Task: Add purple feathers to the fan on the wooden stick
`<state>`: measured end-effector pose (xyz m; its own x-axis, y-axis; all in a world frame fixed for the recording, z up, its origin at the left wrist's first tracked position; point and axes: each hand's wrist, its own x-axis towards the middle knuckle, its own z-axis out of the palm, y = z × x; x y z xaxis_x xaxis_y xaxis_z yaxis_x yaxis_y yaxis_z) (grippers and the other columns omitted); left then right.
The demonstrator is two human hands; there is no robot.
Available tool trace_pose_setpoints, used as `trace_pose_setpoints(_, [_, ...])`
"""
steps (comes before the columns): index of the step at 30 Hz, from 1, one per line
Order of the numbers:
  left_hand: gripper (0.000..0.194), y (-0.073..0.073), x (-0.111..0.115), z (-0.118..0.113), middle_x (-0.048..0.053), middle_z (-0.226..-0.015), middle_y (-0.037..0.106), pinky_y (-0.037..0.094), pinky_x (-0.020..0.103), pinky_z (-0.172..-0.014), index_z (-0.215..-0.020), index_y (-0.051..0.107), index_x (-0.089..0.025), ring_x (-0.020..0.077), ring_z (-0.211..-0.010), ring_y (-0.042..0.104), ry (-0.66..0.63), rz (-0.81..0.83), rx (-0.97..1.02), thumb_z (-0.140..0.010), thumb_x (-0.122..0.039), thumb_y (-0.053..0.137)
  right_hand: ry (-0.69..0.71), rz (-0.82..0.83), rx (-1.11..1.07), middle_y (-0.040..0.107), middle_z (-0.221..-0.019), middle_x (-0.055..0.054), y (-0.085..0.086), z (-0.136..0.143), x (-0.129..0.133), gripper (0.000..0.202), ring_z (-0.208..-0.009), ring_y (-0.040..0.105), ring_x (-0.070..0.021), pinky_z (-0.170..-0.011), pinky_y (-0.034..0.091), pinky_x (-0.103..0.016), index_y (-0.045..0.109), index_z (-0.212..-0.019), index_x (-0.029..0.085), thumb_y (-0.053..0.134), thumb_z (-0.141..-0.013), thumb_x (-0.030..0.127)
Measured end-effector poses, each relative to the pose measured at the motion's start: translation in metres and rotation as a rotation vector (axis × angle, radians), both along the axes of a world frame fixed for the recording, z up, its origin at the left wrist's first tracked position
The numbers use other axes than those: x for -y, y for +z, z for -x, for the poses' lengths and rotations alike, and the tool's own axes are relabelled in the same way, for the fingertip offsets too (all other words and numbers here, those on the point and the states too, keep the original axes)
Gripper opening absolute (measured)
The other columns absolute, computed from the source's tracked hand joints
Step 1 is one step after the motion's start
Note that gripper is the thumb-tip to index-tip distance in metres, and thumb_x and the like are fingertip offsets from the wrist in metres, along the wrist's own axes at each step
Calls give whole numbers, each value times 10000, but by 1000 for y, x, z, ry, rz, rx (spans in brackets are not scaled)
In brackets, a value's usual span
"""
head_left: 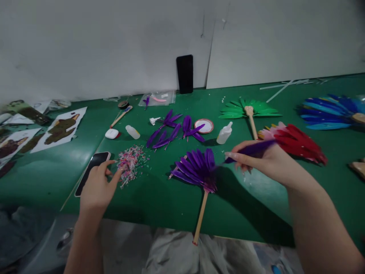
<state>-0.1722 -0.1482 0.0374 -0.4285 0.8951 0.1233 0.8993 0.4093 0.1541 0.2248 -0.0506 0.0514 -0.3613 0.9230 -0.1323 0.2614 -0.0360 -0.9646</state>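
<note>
In my right hand (pixel 265 161) a purple feather (pixel 255 147) is pinched between thumb and fingers. Its quill end points left toward a fan of purple feathers (pixel 196 165), which has a wooden stick handle (pixel 202 217) reaching past the table's front edge. The held feather is raised and apart from the table. My left hand (pixel 97 186) is over a phone (pixel 92 171), with thumb and fingers apart at the left edge of a pile of small pink and white bits (pixel 132 161). Loose purple feathers (pixel 168 133) lie behind the fan.
A white glue bottle (pixel 224 134) stands beside a small dish of white paste (pixel 205 126); another bottle (pixel 132 132) lies left. Green (pixel 265 108), red (pixel 302 142) and blue (pixel 327 112) feather fans lie right. A dark phone (pixel 185 74) leans on the wall.
</note>
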Motion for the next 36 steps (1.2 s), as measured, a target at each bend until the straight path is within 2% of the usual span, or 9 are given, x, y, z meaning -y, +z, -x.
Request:
trace_pose_setpoints(3, [315,2,3,-15,37,-756,560,438,318,-610,-998,599,-192,207,-651,543,-70,-92,69,-806,-419,493,-6,70,104,536,-431,19,-15,-18,3,379,-366,480,-97,-366,363,-221,631,-616,168,655,-743,524])
trace_pose_setpoints(6, [209,0,0,-50,52,-839,626,461,359,-770,-929,609,-216,231,-806,581,-310,-164,146,-843,-354,478,-41,15,294,439,-369,48,-30,-31,1,437,-330,397,-92,-361,280,-231,551,-558,186,624,-749,572])
trace_pose_setpoints(9, [165,-3,-7,-91,51,-947,637,431,381,-877,-977,607,-239,231,-968,561,-581,-213,212,-893,-291,475,-174,-208,652,572,-480,0,-35,-31,-2,386,-463,540,-181,-416,301,-252,619,-795,181,637,-742,563])
trace_pose_setpoints(12, [182,-3,-22,-122,72,-1015,599,414,387,-903,-1046,598,-232,226,-1034,521,-695,-253,250,-906,-258,485,-378,-393,873,687,-684,-63,-30,-16,6,460,-604,629,-258,-473,361,-292,587,-1102,178,613,-785,510])
trace_pose_setpoints(15, [197,-2,-49,-139,77,-1019,603,399,407,-910,-1023,612,-206,225,-1028,518,-681,-220,321,-918,-287,466,-306,-485,718,707,-768,-74,-31,8,29,343,-661,660,-251,-576,469,-341,616,-1075,198,498,-878,454])
trace_pose_setpoints(17, [232,-4,-71,-150,71,-977,622,395,411,-907,-978,636,-185,220,-989,532,-685,-151,381,-921,-323,457,-193,-576,572,691,-1032,-125,-43,26,50,332,-933,655,-267,-770,510,-382,614,-1102,183,426,-922,390])
trace_pose_setpoints(21, [284,-19,-108,-173,102,-1008,595,361,442,-939,-946,695,-171,261,-1027,494,-708,-89,362,-868,-397,541,-96,-754,595,392,-1451,-168,-74,53,88,531,-1340,355,-294,-1055,343,-472,355,-1409,140,419,-932,364])
trace_pose_setpoints(27, [274,-32,-131,-188,92,-926,646,384,458,-893,-744,752,-203,297,-980,541,-736,71,406,-741,-465,673,-191,-761,765,299,-1496,-182,-91,70,107,732,-1383,263,-308,-1074,258,-527,134,-1490,118,357,-924,525])
trace_pose_setpoints(36, [167,-25,-129,-180,33,-860,710,396,337,-904,-709,725,-184,208,-902,619,-761,135,604,-749,-340,685,-199,-746,854,293,-1503,-159,-99,72,107,599,-1383,257,-277,-1097,186,-513,241,-1464,87,298,-971,422])
